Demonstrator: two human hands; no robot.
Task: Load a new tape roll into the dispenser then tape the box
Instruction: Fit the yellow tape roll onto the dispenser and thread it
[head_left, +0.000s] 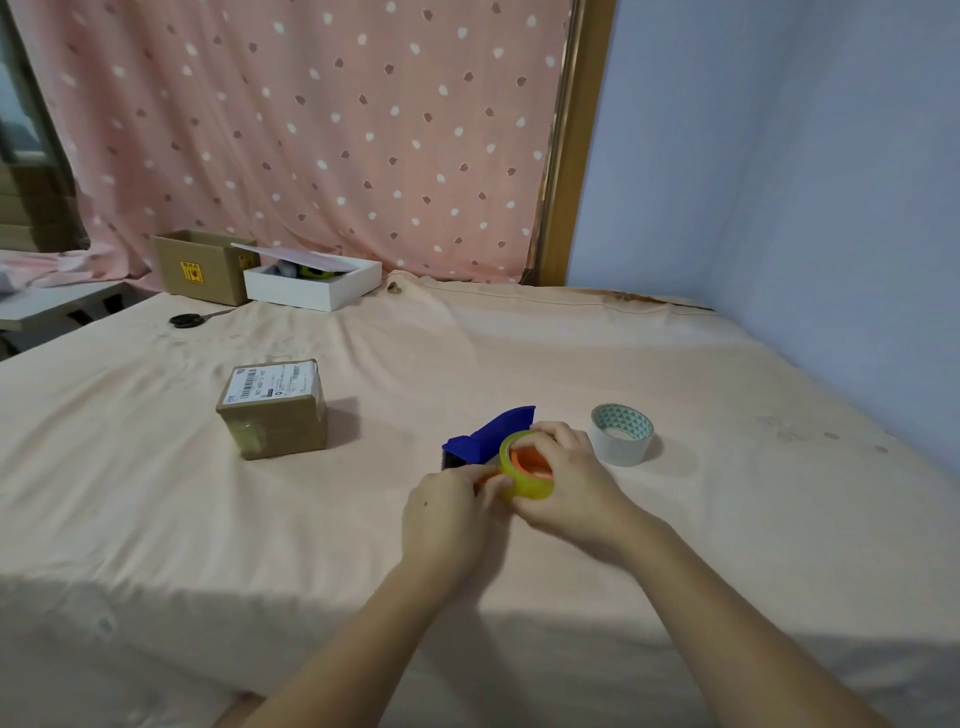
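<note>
A blue tape dispenser (488, 436) lies on the cloth-covered table, its orange hub (527, 462) facing up. A yellowish clear tape roll (524, 486) sits around that hub. My right hand (569, 483) grips the roll from the right, fingers over its top edge. My left hand (447, 514) pinches at the roll's left side, next to the dispenser's cutter end. A small brown cardboard box (272, 410) with a white shipping label stands to the left, apart from both hands. A used tape core (622, 434) with a teal triangle pattern inside rests just right of my right hand.
At the back left stand an open cardboard box (200, 267) and a white box (311, 283) with its lid ajar. Black-handled scissors (189, 319) lie in front of them. A pink dotted curtain (311, 130) hangs behind; a blue wall (779, 182) borders the right.
</note>
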